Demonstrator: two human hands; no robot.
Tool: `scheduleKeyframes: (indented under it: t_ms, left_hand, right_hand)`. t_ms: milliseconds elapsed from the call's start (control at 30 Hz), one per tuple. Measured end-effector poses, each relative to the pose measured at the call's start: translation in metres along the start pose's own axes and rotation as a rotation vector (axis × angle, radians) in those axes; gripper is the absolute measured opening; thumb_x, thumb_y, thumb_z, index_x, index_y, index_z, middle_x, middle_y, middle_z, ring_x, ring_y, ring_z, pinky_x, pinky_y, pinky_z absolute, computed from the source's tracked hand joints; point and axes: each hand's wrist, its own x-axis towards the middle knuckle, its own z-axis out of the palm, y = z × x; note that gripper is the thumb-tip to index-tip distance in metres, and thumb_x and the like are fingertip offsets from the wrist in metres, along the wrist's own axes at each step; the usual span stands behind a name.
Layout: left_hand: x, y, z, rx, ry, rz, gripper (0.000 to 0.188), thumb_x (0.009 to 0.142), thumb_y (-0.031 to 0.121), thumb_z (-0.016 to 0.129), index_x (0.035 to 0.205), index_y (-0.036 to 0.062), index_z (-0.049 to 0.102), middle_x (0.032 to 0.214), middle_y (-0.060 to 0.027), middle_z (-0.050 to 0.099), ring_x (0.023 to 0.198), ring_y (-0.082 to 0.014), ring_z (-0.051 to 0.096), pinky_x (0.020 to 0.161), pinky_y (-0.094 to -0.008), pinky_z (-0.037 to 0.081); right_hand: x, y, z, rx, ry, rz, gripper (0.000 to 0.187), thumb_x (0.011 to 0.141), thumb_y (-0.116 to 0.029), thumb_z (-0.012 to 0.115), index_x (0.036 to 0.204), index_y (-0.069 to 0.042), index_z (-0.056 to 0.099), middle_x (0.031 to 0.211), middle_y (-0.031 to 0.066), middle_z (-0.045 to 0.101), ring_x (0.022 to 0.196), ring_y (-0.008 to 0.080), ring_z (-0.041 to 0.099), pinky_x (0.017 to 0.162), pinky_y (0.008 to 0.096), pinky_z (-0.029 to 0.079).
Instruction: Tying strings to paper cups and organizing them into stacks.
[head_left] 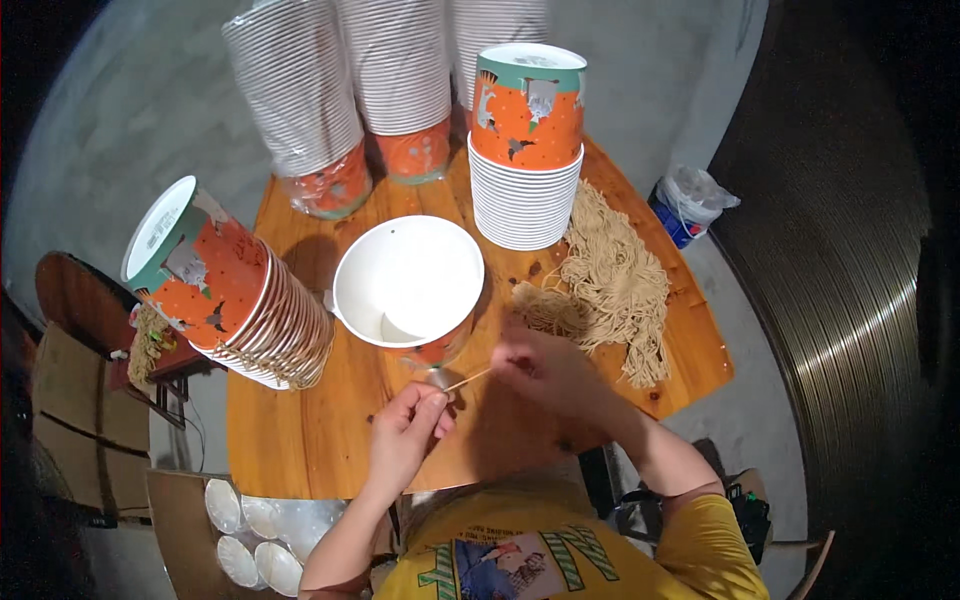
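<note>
My left hand (408, 430) pinches a thin tan cord (468, 380) between thumb and fingers, just in front of a paper bucket. The cord runs straight across to my right hand (548, 368), whose slightly blurred fingers close on its other part. The paper bucket (408, 280) stands upright, mouth up, white inside and orange outside, with a small hole near its far rim. To the right lies a loose heap of tan cords (615, 285), with a darker bundle (548, 308) beside my right hand.
A tilted stack of upturned orange buckets (225, 265), strung with cords, stands left. Another upturned stack (525, 150) is behind the bucket. Plastic-wrapped stacks (295, 100) line the wall. A cardboard box (185, 530) of white-rimmed containers sits below the wooden table (290, 440); a lined bin (690, 200) is far right.
</note>
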Motion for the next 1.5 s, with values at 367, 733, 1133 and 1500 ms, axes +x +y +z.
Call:
scheduleKeyframes:
  t_ms: [367, 733, 1133, 1500]
  left_hand:
    - [-0.004, 0.059, -0.014, 0.628, -0.071, 0.114, 0.021, 0.095, 0.022, 0.054, 0.086, 0.0024, 0.057, 0.064, -0.0062, 0.058, 0.057, -0.0155, 0.056, 0.055, -0.0289, 0.045]
    - [0.0, 0.059, -0.029, 0.418, -0.135, 0.037, 0.016, 0.093, 0.016, 0.056, 0.088, 0.0013, 0.053, 0.073, -0.0041, 0.058, 0.065, -0.011, 0.054, 0.061, -0.024, 0.044]
    - [0.045, 0.07, -0.036, 1.171, 0.042, 0.828, 0.025, 0.074, 0.004, 0.066, 0.098, 0.0062, 0.059, 0.087, -0.0096, 0.051, 0.087, -0.0285, 0.05, 0.078, -0.0384, 0.039]
    - [0.048, 0.068, -0.027, 1.031, -0.051, 0.717, 0.02, 0.073, 0.0, 0.064, 0.092, 0.0043, 0.06, 0.083, -0.0095, 0.051, 0.085, -0.0282, 0.05, 0.078, -0.0364, 0.038]
  right_hand:
    - [-0.005, -0.009, 0.057, 0.04, 0.138, -0.434, 0.015, 0.086, -0.016, 0.063, 0.098, -0.007, 0.059, 0.089, 0.009, 0.063, 0.078, 0.0246, 0.063, 0.068, 0.0335, 0.05]
    - [-0.003, -0.017, 0.062, 0.286, 0.092, -0.191, 0.005, 0.084, -0.008, 0.063, 0.086, -0.005, 0.06, 0.075, 0.0065, 0.059, 0.065, 0.01, 0.058, 0.058, 0.0244, 0.045]
    - [0.02, -0.003, 0.084, 0.083, 0.575, -0.439, 0.018, 0.072, 0.006, 0.063, 0.076, -0.005, 0.049, 0.069, 0.006, 0.05, 0.056, 0.0172, 0.05, 0.051, 0.0289, 0.041]
    - [0.023, -0.002, 0.077, 0.026, 0.592, -0.31, 0.015, 0.072, 0.0, 0.061, 0.076, -0.005, 0.047, 0.074, 0.0122, 0.05, 0.062, 0.0318, 0.055, 0.052, 0.04, 0.046]
